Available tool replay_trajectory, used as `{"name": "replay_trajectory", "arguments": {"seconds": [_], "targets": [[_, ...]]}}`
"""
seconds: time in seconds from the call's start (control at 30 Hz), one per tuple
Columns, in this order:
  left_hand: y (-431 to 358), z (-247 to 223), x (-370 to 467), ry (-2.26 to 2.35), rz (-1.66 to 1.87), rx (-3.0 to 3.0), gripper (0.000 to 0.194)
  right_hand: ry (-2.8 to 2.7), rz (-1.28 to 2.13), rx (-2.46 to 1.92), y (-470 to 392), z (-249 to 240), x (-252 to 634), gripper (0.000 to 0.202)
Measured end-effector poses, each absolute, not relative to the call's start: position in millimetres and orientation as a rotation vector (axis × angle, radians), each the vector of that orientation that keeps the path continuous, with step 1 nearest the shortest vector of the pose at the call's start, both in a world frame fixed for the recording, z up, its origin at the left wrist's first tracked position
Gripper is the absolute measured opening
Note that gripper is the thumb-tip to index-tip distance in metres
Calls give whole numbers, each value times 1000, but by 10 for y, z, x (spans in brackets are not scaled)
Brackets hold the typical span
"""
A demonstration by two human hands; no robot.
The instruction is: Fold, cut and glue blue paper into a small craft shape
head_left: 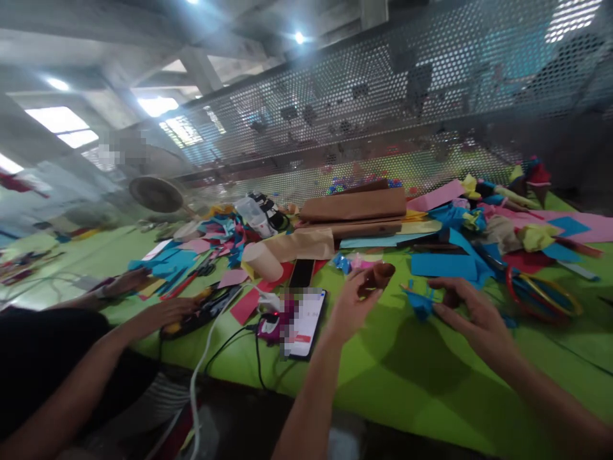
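My left hand (353,303) is closed around a small brown paper roll (384,273), its round open end facing up and to the right. The roll's lower part is hidden by my fingers. To the right, my right hand (472,313) pinches a crumpled piece of blue paper (420,300) at its edge between thumb and fingertips. The blue paper has ragged, pointed ends. A gap separates it from the brown roll, and both hands are over the green tabletop (378,383).
A lit phone (306,322), a dark phone (301,273) and a purple charger (269,327) with cables lie left of my hands. Folded brown paper (354,206), blue sheets (443,266) and tape rolls (543,294) lie beyond. At left, a co-worker's hand (165,315) rests near dark tools.
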State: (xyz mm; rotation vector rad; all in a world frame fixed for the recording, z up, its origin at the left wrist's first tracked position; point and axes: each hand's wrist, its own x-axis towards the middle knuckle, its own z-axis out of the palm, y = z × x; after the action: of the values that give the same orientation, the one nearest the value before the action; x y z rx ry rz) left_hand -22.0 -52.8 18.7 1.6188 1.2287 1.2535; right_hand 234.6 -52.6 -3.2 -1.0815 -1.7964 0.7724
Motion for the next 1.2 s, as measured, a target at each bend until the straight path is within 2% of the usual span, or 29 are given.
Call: {"name": "replay_trajectory", "arguments": {"seconds": [0.07, 0.17, 0.3, 0.4, 0.53, 0.63, 0.73, 0.87, 1.03, 1.2], "targets": [[-526, 210, -56, 1058, 1186, 1531, 33, -1726, 878, -1054, -548, 1, 2336, 35], [-490, 204, 136, 842, 1033, 1411, 34, -1616, 1051, -1003, -549, 5, 2335, 44], [-411, 118, 308, 758, 896, 1346, 30, -1486, 1198, -907, -513, -42, 2351, 41], [-371, 49, 402, 725, 835, 1363, 35, -1487, 1133, -946, -499, -44, 2349, 35], [-382, -11, 503, 677, 836, 1384, 45, -1595, 877, -1039, -521, 12, 2324, 27], [-416, -63, 533, 757, 846, 1373, 37, -1656, 833, -1042, -542, 30, 2325, 31], [-439, -129, 507, 884, 863, 1425, 26, -1622, 999, -1024, -543, 12, 2348, 35], [-457, -165, 428, 987, 864, 1702, 11, -1634, 1022, -1057, -535, 1, 2357, 20], [-488, -76, 381, 1199, 708, 2009, 12, -1725, 898, -1107, -554, -19, 2391, 19], [-491, 10, 360, 1187, 845, 1880, 19, -1632, 840, -1226, -469, -123, 2471, 20]]}}
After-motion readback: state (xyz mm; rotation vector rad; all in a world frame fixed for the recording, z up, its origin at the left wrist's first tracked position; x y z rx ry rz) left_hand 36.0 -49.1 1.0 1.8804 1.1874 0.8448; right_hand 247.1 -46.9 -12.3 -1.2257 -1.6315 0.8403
